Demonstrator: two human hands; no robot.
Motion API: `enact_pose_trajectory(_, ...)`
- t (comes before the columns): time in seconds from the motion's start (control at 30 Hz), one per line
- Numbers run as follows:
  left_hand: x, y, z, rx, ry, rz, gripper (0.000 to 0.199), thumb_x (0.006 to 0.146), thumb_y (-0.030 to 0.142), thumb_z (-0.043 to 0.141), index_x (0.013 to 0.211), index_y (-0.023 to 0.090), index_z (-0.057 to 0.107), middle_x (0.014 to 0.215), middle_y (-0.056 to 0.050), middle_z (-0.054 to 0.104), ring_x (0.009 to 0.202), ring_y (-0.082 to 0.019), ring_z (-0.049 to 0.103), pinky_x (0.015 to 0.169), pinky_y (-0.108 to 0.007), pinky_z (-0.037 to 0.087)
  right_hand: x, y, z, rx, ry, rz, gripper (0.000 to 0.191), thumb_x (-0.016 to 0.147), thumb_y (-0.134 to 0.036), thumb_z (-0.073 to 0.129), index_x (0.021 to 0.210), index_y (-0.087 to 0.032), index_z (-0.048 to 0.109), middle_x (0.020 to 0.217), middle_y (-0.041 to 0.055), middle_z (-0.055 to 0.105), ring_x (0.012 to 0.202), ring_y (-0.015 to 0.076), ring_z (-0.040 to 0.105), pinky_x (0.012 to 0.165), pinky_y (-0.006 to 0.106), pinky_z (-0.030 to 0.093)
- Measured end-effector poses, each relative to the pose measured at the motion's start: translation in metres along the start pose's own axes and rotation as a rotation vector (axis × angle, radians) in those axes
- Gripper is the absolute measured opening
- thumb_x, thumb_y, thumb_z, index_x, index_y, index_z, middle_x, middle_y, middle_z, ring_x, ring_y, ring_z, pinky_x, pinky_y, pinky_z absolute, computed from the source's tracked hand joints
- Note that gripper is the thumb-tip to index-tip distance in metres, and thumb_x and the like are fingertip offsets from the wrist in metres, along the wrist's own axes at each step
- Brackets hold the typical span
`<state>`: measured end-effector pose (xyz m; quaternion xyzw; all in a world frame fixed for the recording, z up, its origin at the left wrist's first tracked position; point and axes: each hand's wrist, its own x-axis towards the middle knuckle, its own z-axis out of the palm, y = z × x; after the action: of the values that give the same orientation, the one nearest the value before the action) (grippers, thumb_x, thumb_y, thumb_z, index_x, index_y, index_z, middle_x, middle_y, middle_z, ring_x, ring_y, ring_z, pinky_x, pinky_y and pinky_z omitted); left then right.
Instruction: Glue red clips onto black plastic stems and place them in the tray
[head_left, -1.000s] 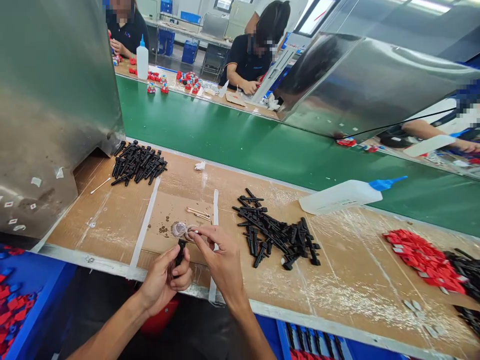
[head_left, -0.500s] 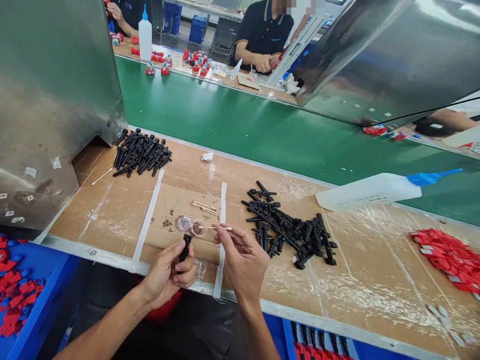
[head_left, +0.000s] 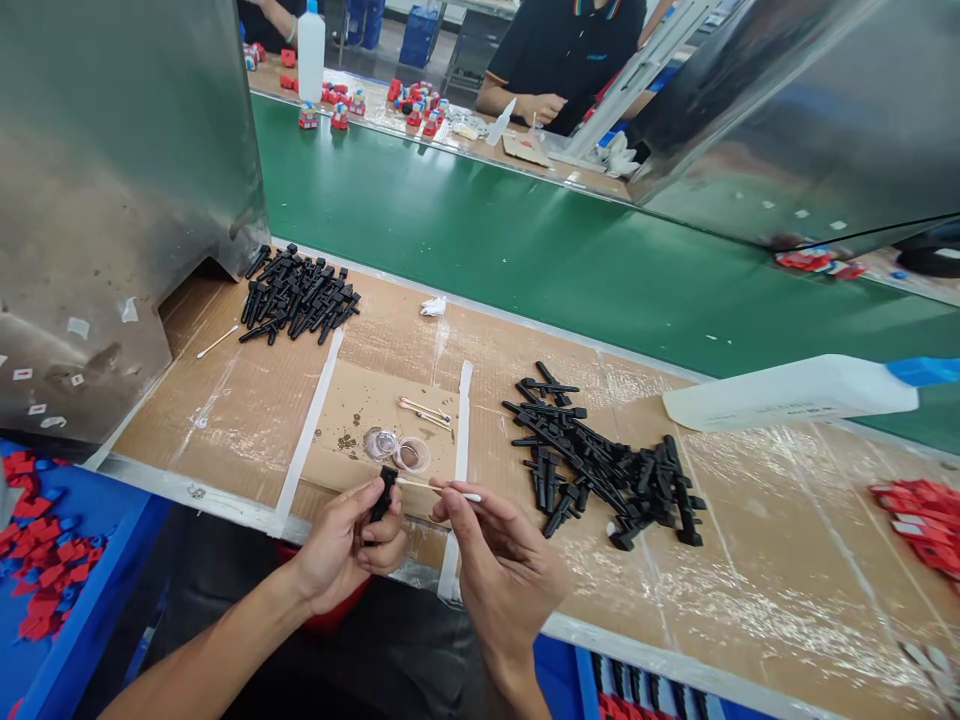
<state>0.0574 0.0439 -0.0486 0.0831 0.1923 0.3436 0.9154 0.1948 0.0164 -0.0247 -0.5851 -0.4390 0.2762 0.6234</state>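
Observation:
My left hand [head_left: 349, 545] is closed around a small black plastic part [head_left: 385, 492], its top end poking up from the fingers. Between thumb and fingers my right hand [head_left: 502, 560] pinches a cotton swab [head_left: 420, 486], whose left tip meets or nearly meets the top of that part. Just beyond, two small round dishes, a left one [head_left: 379, 443] and a right one [head_left: 412, 456], sit on a stained cardboard sheet [head_left: 349, 395]. More cotton swabs [head_left: 424, 411] lie behind the dishes.
Black parts form a left heap [head_left: 300, 295] and a right heap [head_left: 600, 455]. A white bottle [head_left: 787, 392] lies at right near red parts [head_left: 919, 525]. A blue bin [head_left: 112, 560] stands below left. Beyond the green belt [head_left: 450, 220], a co-worker [head_left: 566, 60] sits.
The swab's tip has come out of the right dish to the top of the black part. My right hand has moved slightly nearer me. The whole view has shifted a little.

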Motion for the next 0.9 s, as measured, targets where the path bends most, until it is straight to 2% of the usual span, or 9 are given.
enact_pose_trajectory(0.13,0.0,0.0,-0.001,-0.002,0.001,0.0,0.029,0.099,0.035,0.04,0.085,0.013,0.055,0.056,0.009,0.024,0.042,-0.005,0.016,0.046,-0.02,0.015,-0.002,0.003,0.001,-0.026,-0.016,-0.011,0.011,0.083,-0.017,0.071,0.093,-0.021,0.074,0.083,0.0034,0.077,0.063,0.0155,0.071,0.06,0.027,0.061)
enact_pose_trajectory(0.47,0.0,-0.002,-0.001,0.024,0.007,0.036,0.03,0.099,0.034,0.038,0.085,0.014,0.054,0.055,0.009,0.026,0.042,-0.004,0.017,0.045,-0.02,0.014,-0.004,0.009,0.001,-0.044,-0.057,-0.059,0.023,0.084,-0.009,0.068,0.099,-0.026,0.073,0.089,-0.0002,0.077,0.069,0.0129,0.071,0.065,0.023,0.059)
enact_pose_trajectory(0.9,-0.001,-0.003,-0.002,0.019,0.017,0.042,0.029,0.099,0.035,0.041,0.085,0.013,0.055,0.055,0.009,0.026,0.042,-0.004,0.016,0.044,-0.019,0.014,-0.01,0.014,-0.003,-0.238,-0.069,-0.27,0.034,0.08,-0.004,0.07,0.105,-0.027,0.071,0.094,0.0011,0.077,0.072,0.0183,0.074,0.067,0.031,0.061)
